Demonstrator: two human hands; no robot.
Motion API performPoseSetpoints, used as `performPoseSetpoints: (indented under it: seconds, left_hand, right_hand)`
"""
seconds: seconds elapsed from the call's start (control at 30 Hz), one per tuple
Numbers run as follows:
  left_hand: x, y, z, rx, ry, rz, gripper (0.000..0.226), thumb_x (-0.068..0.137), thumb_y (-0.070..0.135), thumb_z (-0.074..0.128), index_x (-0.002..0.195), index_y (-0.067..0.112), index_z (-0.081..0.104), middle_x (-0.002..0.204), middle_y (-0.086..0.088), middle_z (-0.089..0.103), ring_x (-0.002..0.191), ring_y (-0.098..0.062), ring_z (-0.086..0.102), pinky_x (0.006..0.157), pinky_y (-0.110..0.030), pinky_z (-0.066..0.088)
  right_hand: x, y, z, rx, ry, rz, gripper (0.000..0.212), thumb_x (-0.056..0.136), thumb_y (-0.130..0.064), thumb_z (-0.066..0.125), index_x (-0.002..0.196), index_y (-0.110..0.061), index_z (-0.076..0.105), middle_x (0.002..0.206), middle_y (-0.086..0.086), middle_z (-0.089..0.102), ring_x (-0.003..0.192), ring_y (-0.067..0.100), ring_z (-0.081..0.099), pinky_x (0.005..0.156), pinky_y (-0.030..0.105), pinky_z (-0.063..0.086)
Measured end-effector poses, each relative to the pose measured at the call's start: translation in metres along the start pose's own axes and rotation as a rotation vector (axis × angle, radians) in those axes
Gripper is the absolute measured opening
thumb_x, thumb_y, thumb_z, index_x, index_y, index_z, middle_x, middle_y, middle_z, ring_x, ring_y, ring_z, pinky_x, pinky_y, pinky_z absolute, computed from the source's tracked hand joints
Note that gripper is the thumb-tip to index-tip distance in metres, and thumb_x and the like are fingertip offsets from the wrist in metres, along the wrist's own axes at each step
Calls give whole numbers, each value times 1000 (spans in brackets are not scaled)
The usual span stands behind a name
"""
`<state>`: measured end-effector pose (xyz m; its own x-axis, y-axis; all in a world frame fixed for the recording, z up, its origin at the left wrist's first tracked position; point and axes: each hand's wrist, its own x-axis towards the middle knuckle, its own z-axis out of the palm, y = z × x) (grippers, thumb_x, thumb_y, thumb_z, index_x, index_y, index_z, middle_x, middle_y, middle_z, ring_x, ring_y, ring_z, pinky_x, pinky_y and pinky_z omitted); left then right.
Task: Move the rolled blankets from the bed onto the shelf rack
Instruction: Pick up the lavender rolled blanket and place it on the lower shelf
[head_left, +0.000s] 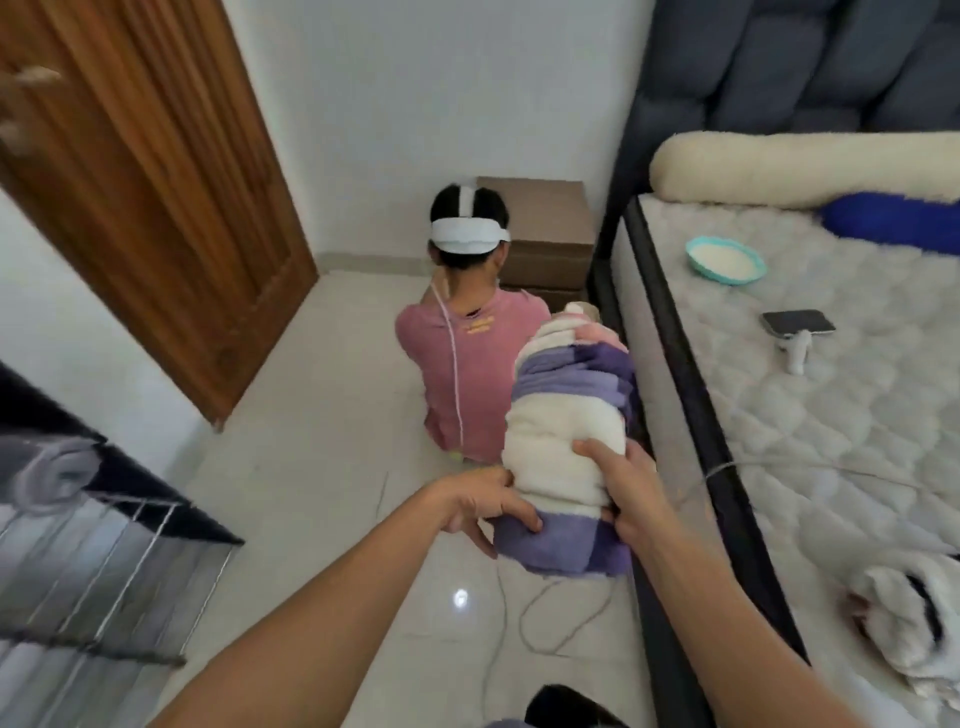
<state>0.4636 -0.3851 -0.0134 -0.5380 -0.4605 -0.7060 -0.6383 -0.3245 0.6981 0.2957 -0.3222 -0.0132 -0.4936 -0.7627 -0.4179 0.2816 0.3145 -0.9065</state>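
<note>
A: What fills the room?
B: White walls, a pale glossy tile floor, a wooden door at left. The bed with its quilted mattress and dark padded headboard takes the right side.

A: And the shelf rack?
B: The wire shelf rack sits low at left, a grey roll on it, blurred.

A: The blanket?
B: The purple-and-white rolled blanket is held in the air over the floor, beside the bed's edge. The left hand clamps its left side, the right hand its right, fingers pressed into the fleece.

A: Smaller things?
B: A seated person in pink, a teal bowl, a phone.
</note>
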Motion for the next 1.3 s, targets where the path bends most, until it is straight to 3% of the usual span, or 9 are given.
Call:
performPoseSetpoints:
  seconds: [0.13,0.3,0.43,0.53,0.7,0.8,0.93,1.13,1.3]
  left_hand:
    - [-31,-54,-65,-179,96,-69,48,80,10,70,125,15,56,116,-6,61,111,-25,56,89,-53,54]
    - [-67,-118,-133,-361,198,-181,47,79,10,73,122,18,57,134,-12,57,125,-31,53,90,-55,52]
    - [-83,-166,-169,-534,283,-285,54,78,10,74,129,13,54,138,-14,54,129,-32,50,93,-60,49]
    - [-94,-193,-187,-711,340,-321,63,76,11,75,135,14,51,140,-13,52,130,-32,49,92,-61,49]
    - [-118,-220,-200,-965,471,-286,58,79,12,73,133,15,53,140,-10,52,129,-30,49,86,-57,50]
    - [-129,-235,-206,-1064,534,-269,57,80,12,72,133,16,53,141,-9,51,130,-28,48,88,-58,49]
    - [-146,-258,-222,-1152,597,-234,54,82,12,69,133,16,52,140,-9,52,128,-28,50,92,-59,48]
    - [-180,-307,-258,-1281,769,-154,55,82,18,70,133,23,50,137,-4,50,123,-29,51,92,-61,50]
    - [-201,-347,-300,-1462,946,4,43,91,25,61,131,33,48,133,-3,52,114,-32,56,89,-60,52]
  right_hand:
    - [12,0,102,-201,-270,-43,43,70,-15,76,111,-11,63,99,8,72,86,23,68,65,32,55]
    - [21,18,226,-500,-618,-71,47,64,-27,76,108,-21,61,104,5,69,93,26,66,80,45,58]
    - [22,36,311,-701,-886,-127,42,73,-27,74,110,-21,55,105,4,66,90,20,62,70,32,51]
    - [23,50,366,-856,-1030,-148,54,74,-36,73,121,-19,53,112,5,63,98,24,60,81,35,50]
    - [9,65,438,-989,-1234,-194,56,75,-35,73,124,-14,54,110,6,62,96,25,59,78,33,47]
    - [-4,73,472,-1025,-1310,-198,57,74,-32,73,125,-14,54,117,9,64,97,25,58,79,33,46]
    - [-22,87,514,-1054,-1384,-210,55,74,-30,74,123,-14,55,110,5,63,94,24,57,77,32,43]
    - [-58,107,586,-983,-1368,-166,52,75,-25,74,122,-16,54,109,4,61,96,24,57,82,35,46]
    - [-85,128,668,-928,-1320,-176,56,72,-25,77,122,-12,57,114,10,66,102,31,62,91,44,51]
